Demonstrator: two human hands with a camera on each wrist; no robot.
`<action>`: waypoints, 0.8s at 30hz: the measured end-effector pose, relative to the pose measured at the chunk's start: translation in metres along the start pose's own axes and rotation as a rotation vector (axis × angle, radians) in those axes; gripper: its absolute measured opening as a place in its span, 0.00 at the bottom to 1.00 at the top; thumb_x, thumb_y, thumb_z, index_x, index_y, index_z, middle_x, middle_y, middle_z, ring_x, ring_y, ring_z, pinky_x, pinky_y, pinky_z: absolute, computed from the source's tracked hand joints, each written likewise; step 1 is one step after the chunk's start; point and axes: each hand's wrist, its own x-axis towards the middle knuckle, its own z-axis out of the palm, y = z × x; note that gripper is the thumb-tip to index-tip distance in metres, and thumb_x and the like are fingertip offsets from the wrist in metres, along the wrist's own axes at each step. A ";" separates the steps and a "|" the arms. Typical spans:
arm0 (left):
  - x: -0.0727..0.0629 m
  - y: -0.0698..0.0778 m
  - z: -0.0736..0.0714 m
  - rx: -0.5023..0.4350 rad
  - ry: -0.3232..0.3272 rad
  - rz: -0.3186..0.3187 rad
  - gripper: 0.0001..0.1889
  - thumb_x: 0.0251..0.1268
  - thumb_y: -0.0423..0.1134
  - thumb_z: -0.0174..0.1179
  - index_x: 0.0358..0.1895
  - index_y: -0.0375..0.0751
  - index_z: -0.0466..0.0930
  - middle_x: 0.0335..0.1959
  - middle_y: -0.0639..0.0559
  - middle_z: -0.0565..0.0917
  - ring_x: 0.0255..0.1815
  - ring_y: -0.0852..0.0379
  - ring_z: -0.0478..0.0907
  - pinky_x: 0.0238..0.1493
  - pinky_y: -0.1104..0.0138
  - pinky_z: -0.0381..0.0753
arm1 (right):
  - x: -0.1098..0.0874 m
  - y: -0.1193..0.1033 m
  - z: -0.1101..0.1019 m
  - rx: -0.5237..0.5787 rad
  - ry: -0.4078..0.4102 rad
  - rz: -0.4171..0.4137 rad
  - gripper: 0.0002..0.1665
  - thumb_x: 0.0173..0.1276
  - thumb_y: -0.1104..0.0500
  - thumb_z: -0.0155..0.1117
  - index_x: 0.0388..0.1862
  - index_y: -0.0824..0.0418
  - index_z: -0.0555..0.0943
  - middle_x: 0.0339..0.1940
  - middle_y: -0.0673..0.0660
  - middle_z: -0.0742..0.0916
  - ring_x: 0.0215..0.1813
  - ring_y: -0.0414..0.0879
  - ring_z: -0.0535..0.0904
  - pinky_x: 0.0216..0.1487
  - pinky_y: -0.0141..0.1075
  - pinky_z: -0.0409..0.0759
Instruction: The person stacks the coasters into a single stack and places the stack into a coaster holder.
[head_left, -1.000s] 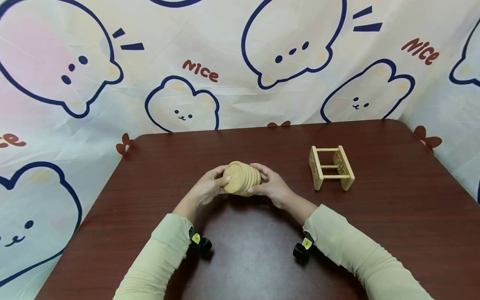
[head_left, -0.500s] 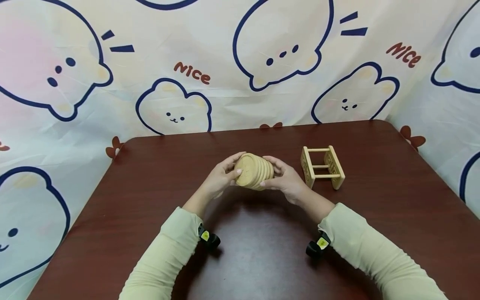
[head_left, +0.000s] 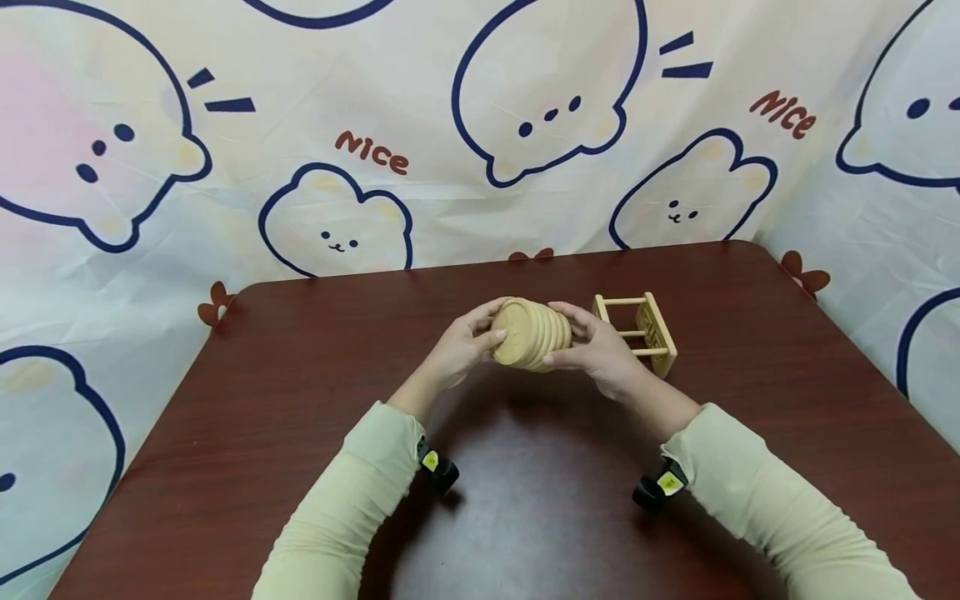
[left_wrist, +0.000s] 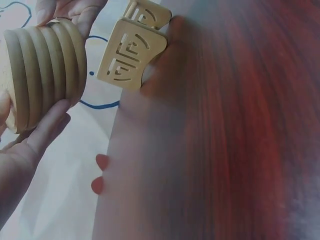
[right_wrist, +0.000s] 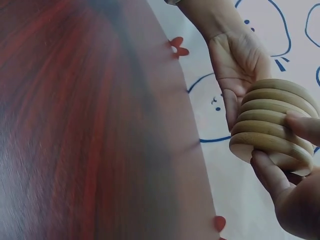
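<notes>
Both hands hold a stack of several round wooden coasters [head_left: 529, 335], turned on its side above the table. The left hand [head_left: 463, 348] grips the stack's left end, its thumb on the flat face of the outermost coaster. At the other end the right hand [head_left: 603, 353] grips with its thumb low and fingers behind. In the left wrist view the coasters [left_wrist: 47, 75] sit edge to edge between the two hands. Just behind the right hand stands a wooden rack [head_left: 654, 333] with cut-out side panels and crossbars; that hand hides part of its left side.
The dark red-brown table [head_left: 315, 400] spreads around the hands. A white cloth [head_left: 420, 208] printed with cartoon bears hangs behind it and at both sides. A black camera is strapped to each wrist.
Both hands have carried the coaster stack right and slightly away, toward the rack. The rack has shifted left in view as the head turned, and the right hand now overlaps it.
</notes>
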 end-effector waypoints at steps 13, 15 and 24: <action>0.038 0.010 0.022 0.026 -0.057 -0.053 0.23 0.61 0.27 0.47 0.60 0.37 0.61 0.50 0.38 0.71 0.39 0.53 0.74 0.39 0.59 0.75 | -0.006 -0.014 -0.031 -0.079 0.048 -0.046 0.45 0.49 0.77 0.60 0.66 0.62 0.54 0.57 0.67 0.67 0.46 0.44 0.74 0.39 0.33 0.75; 0.043 0.012 0.027 0.015 -0.067 -0.053 0.23 0.61 0.27 0.47 0.61 0.38 0.61 0.51 0.39 0.70 0.40 0.53 0.74 0.38 0.60 0.75 | -0.007 -0.017 -0.037 -0.095 0.057 -0.043 0.45 0.49 0.76 0.60 0.66 0.61 0.54 0.56 0.67 0.67 0.45 0.44 0.74 0.39 0.33 0.75; 0.061 0.009 0.046 0.006 -0.065 -0.073 0.25 0.61 0.29 0.46 0.62 0.46 0.60 0.50 0.42 0.67 0.40 0.54 0.71 0.36 0.64 0.75 | -0.013 -0.022 -0.057 -0.150 0.099 -0.030 0.48 0.48 0.73 0.64 0.66 0.61 0.53 0.58 0.68 0.66 0.46 0.42 0.74 0.41 0.33 0.75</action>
